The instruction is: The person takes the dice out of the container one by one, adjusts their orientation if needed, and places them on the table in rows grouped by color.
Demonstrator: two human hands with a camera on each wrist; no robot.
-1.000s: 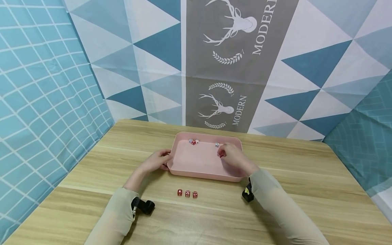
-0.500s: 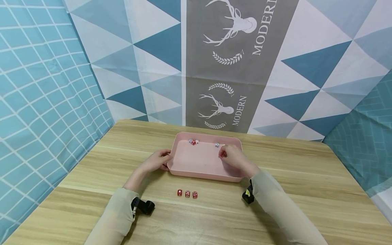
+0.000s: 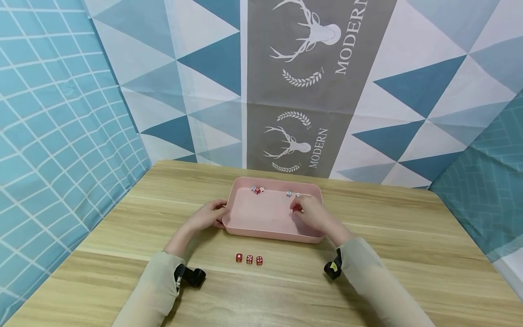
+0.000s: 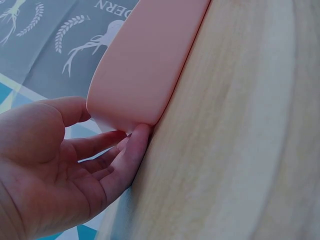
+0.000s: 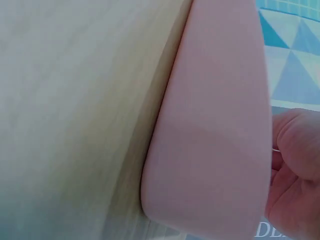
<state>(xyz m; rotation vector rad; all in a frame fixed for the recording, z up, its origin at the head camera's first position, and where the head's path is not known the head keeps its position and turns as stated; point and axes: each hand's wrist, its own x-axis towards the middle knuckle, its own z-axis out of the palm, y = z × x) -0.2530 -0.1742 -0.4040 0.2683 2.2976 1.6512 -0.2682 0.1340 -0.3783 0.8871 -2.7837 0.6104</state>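
On the wooden table (image 3: 294, 295), the right grip (image 3: 313, 214) pinches a red die (image 3: 294, 210) inside the tray (image 3: 261, 213) the left grip (image 3: 207, 215) clamps.

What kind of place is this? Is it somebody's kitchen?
Probably not a kitchen; it looks like a table corner set up for filming, though I can't be sure. Creased, patterned sheets surround the wooden table behind and on both sides, and each wrist wears a small black camera.
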